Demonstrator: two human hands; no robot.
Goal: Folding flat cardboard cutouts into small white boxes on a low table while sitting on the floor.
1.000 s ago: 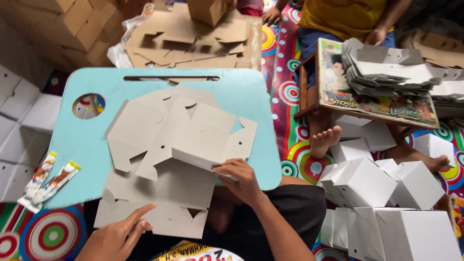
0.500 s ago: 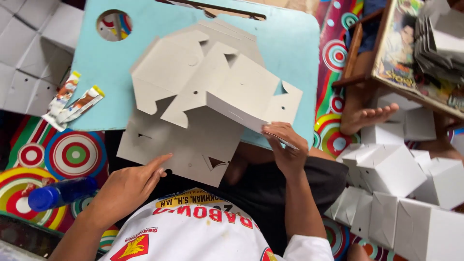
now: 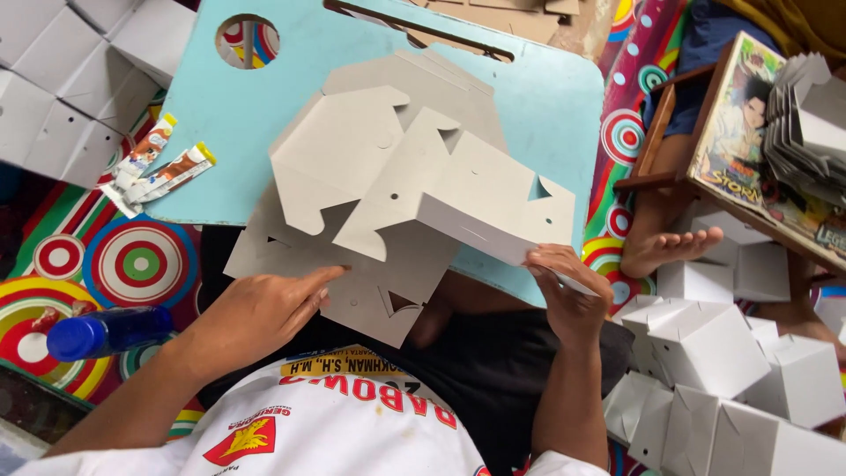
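Several flat grey cardboard box blanks (image 3: 352, 159) lie overlapped on a light blue lap table (image 3: 546, 97). The top blank (image 3: 476, 198) is partly folded, one panel bent up along a crease. My right hand (image 3: 571, 295) pinches its near right edge at the table's front. My left hand (image 3: 264, 308) rests with the index finger stretched out onto the lowest blank (image 3: 370, 291), which hangs over the table's near edge above my lap. That hand holds nothing.
Folded white boxes (image 3: 714, 353) pile up at the right, flat white ones (image 3: 62, 97) at the left. Small sachets (image 3: 154, 172) lie on the table's left edge. A blue bottle (image 3: 106, 332) lies on the patterned mat. Another person's foot (image 3: 674, 247) and a small table with stacked blanks (image 3: 811, 123) are at right.
The view has tilted down toward my lap. My left hand slid forward onto the lowest blank. My right hand keeps its grip on the folded blank's edge.
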